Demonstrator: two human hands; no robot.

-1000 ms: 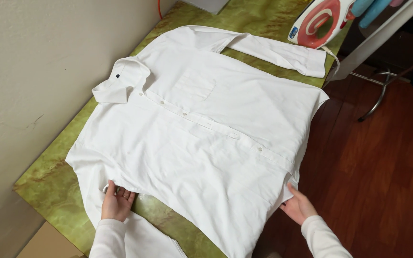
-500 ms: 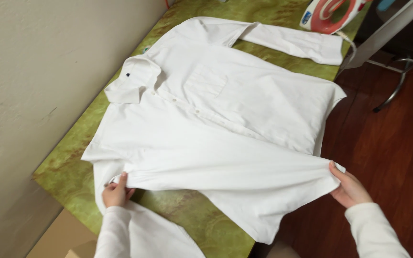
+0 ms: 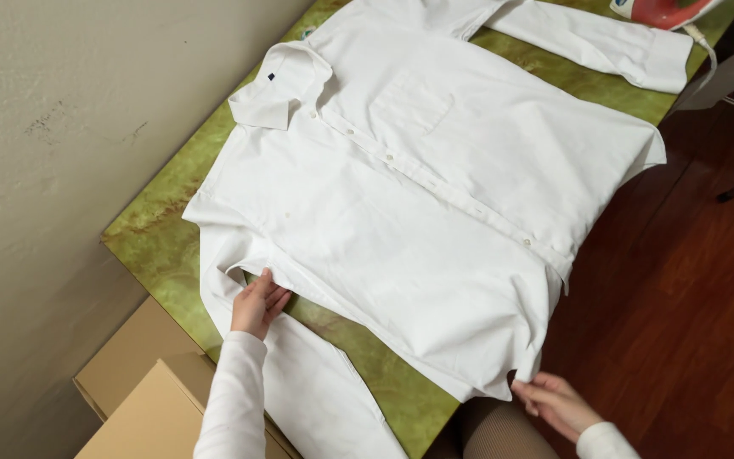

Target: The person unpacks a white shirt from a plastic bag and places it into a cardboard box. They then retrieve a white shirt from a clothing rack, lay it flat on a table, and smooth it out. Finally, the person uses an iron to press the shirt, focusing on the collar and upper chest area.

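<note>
Half a second ago my right hand point(image 3: 554, 401) held the near edge of the white shirt point(image 3: 435, 204) lifted in a long fold off the side of the table; now that edge lies flat again, and the hand rests at the shirt's bottom corner, fingers curled and pinching the hem lightly. My left hand point(image 3: 256, 304) has kept its place at the shirt's near side, close to the armpit seam, fingers together and pressing the cloth rather than gripping it. By my judgement the body of the shirt has just been shaken out and smoothed, and it now lies front up and buttoned, spread flat.

Nearest me, below the shirt's side seam, one sleeve point(image 3: 316, 391) hangs off the table edge beside my left forearm. Beyond the shirt's body, the collar point(image 3: 278, 85) points toward the wall, and the other sleeve point(image 3: 596, 47) stretches out at the shirt's far end.

Under the shirt is a table with a mottled green cover point(image 3: 150, 225), bare along the wall side. Just past the far sleeve sits a red and white iron point(image 3: 660, 10), only partly in view. Left of the shirt rises a plain beige wall point(image 3: 61, 153); below the hanging sleeve stand cardboard boxes point(image 3: 142, 399); right of the shirt is dark wooden floor point(image 3: 681, 297).
</note>
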